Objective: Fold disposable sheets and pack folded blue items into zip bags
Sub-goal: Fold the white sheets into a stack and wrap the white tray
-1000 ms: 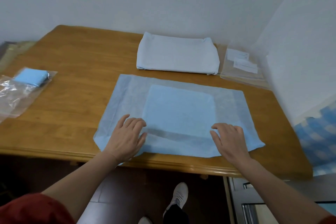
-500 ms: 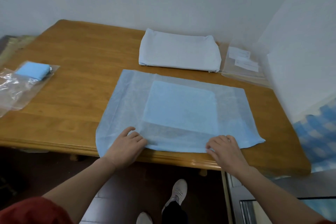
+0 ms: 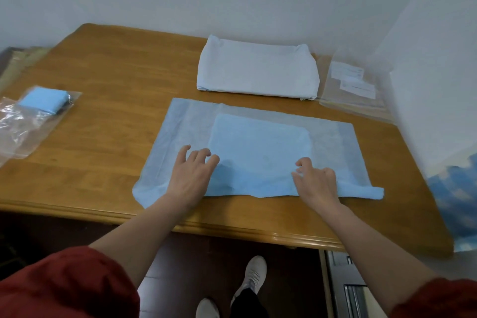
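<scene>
The left hand [image 3: 192,178] and right hand [image 3: 316,183] are resting loosely curled, gripping nothing, on the near edge of the sheet [image 3: 260,142], which is lying lengthwise left-right, stretching far.

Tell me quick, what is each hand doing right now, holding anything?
Left hand: open, fingers spread, pressing on the blue sheet.
Right hand: fingers bent on the sheet; a grip cannot be told.

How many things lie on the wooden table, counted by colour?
Blue: 2, large flat blue disposable sheet, small folded blue item.
White: 1, folded white sheet pile.
Clear: 2, crinkled clear zip bag, labelled clear plastic pack.
Total: 5.
</scene>
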